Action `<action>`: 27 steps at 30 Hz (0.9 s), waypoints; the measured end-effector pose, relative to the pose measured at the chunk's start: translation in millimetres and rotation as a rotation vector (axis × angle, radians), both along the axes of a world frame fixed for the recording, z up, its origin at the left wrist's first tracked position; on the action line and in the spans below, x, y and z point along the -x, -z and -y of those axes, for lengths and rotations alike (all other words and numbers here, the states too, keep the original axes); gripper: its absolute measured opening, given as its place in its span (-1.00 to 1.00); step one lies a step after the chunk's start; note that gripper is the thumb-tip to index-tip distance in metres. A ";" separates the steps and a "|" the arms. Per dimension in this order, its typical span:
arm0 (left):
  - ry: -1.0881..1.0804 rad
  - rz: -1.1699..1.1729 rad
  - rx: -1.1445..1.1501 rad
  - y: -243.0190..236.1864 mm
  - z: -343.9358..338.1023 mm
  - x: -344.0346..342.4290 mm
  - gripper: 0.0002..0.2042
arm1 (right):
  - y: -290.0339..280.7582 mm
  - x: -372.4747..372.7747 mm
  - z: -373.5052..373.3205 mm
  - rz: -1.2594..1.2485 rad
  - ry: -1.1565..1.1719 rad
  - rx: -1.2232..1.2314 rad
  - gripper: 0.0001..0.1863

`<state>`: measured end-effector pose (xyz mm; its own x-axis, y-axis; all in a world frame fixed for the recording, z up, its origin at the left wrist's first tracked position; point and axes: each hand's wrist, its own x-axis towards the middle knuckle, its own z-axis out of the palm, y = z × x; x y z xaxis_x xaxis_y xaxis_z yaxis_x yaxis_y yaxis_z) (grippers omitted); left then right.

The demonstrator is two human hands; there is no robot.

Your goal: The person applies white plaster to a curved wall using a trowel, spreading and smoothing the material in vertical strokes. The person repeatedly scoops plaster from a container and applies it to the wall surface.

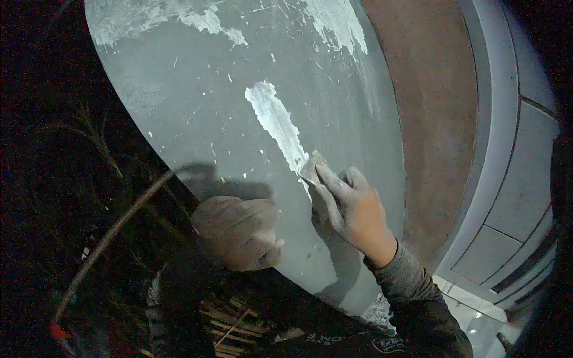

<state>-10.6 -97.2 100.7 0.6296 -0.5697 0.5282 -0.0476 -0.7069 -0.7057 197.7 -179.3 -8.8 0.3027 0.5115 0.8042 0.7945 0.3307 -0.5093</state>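
My right hand [352, 206], dusted grey, pinches a small scraper [308, 171]. The scraper's blade meets a grey painted surface [203, 101] at the lower end of a long, ragged white streak [279, 124]. Larger white patches [337, 24] lie along the surface's upper part, with small white specks scattered around them. My left hand [239, 231], also coated in grey dust, is curled closed by the surface's lower left edge. Whatever its folded fingers hold, if anything, is hidden. Its shadow falls on the grey surface above it.
Right of the grey surface runs a brown band [427, 113], then a pale curved border [498, 113] and grey panels [519, 167]. Thin branches [98, 140] and a bent stick [113, 232] show in the dark at left. Pale tiles [471, 304] lie at lower right.
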 end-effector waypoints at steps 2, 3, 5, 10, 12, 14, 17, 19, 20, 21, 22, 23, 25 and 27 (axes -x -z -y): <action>0.107 0.053 -0.021 0.5 -1.5 0.8 -0.89 | 2.0 -1.3 -2.2 0.056 0.058 -0.099 -0.56; 0.133 0.063 -0.026 0.0 -0.7 2.9 -0.90 | 4.6 -0.4 -1.5 0.059 0.054 -0.131 -0.57; 0.021 -0.036 -0.013 -3.3 7.7 7.8 -0.91 | 5.4 4.9 4.7 0.009 0.003 -0.001 -0.59; -0.186 -0.156 0.176 -5.2 31.8 4.2 -0.89 | -12.1 24.1 12.9 0.021 0.119 0.062 -0.62; -0.122 -0.103 0.203 2.6 33.4 -2.3 -0.88 | -21.9 21.0 -2.7 0.073 0.056 -0.175 -0.62; -0.102 -0.054 0.224 13.4 29.1 -3.0 -0.87 | -18.4 15.0 -24.6 -0.015 0.046 -0.184 -0.62; -0.100 -0.006 0.276 31.4 12.1 10.4 -0.86 | 12.7 3.0 -61.9 -0.352 -0.191 -0.222 -0.58; -0.112 0.020 0.320 35.6 -9.8 23.9 -0.86 | 31.4 -4.0 -94.5 -0.492 -0.267 -0.179 -0.58; -0.115 0.028 0.342 29.4 -26.7 23.9 -0.85 | 32.7 -3.4 -113.4 -0.533 -0.274 -0.139 -0.58; -0.115 0.028 0.368 24.8 -51.5 17.6 -0.85 | 34.1 -6.6 -137.8 -0.575 -0.275 -0.098 -0.58; -0.116 0.039 0.386 19.0 -64.0 34.6 -0.84 | 32.5 5.1 -151.8 -0.613 -0.268 -0.065 -0.58; -0.116 0.049 0.407 12.1 -81.3 51.8 -0.84 | 31.5 15.9 -166.7 -0.647 -0.248 -0.028 -0.58; -0.110 0.069 0.459 0.3 -95.4 101.3 -0.83 | 29.2 53.5 -170.8 -0.724 -0.190 0.035 -0.58; -0.119 0.091 0.510 -8.0 -68.7 149.1 -0.83 | 30.6 93.5 -140.8 -0.781 -0.132 0.084 -0.58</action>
